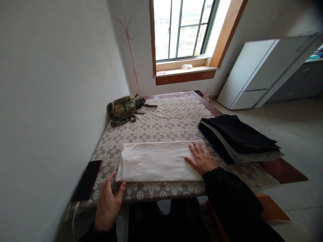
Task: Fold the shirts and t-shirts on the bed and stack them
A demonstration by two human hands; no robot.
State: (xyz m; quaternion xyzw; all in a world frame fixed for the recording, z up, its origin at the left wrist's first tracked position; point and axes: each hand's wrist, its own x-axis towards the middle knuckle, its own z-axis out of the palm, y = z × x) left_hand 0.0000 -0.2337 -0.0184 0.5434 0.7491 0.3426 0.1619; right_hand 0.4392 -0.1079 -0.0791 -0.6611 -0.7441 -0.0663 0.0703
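A white cloth [156, 163], folded into a long flat rectangle, lies near the front edge of the table. On its right end my right hand [201, 158] rests flat, fingers spread. My left hand [109, 198] is at the cloth's front left corner, thumb and fingers apart, with nothing held between them. Whether the left fingertips touch the cloth I cannot tell. Just right of the cloth sits a stack of folded dark clothes [239, 134], black and grey.
A patterned tablecloth [166, 126] covers the table. A camouflage backpack [124, 109] leans at the back left by the wall. At the left edge lies a black flat device [88, 178] with a white cable [74, 218]. Beyond stand a pink coat rack [130, 43] and a white fridge [257, 74].
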